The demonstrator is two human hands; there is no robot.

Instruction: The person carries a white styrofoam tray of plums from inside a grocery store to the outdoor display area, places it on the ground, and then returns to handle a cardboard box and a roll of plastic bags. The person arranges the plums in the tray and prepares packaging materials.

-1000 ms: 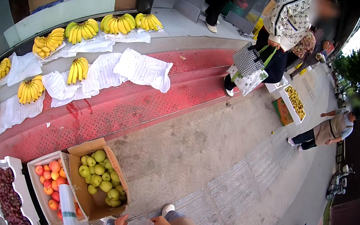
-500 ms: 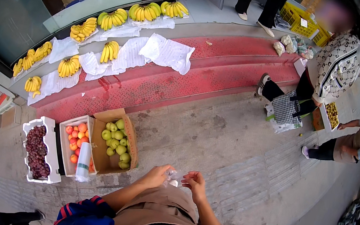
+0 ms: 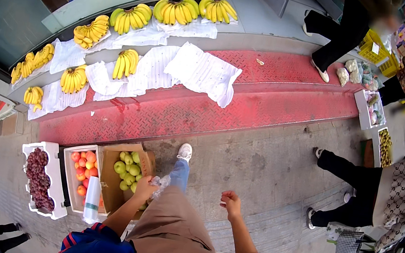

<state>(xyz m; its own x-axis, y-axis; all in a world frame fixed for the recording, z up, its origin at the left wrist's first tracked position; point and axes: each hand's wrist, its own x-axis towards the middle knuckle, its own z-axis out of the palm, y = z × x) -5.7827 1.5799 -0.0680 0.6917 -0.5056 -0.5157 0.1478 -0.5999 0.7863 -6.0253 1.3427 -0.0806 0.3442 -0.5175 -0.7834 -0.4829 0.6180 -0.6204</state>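
Observation:
My left hand (image 3: 145, 188) is closed on a crumpled clear plastic bag (image 3: 163, 183), held just right of a cardboard box (image 3: 110, 156). Green apples (image 3: 127, 168) partly fill that box, and my left arm covers its near part. Some way to the right, my right hand (image 3: 231, 203) hovers over the pavement. Its fingers are loosely bent and slightly apart, and I see nothing in them. My brown apron (image 3: 175, 224) hangs between both arms, and one of my white shoes (image 3: 185, 151) shows beyond it.
Peaches (image 3: 82, 166) fill a crate under a plastic bag roll (image 3: 92, 199); dark grapes (image 3: 39, 174) lie in a white foam box. Red steps (image 3: 172, 116) hold paper sheets and bananas (image 3: 126, 64). People walk at right (image 3: 350, 172) and on the upper step (image 3: 330, 35).
My hands have moved apart. My left hand carried the plastic bag left toward the apples; the right drew away from it. My leg has stepped forward, and passers-by have moved.

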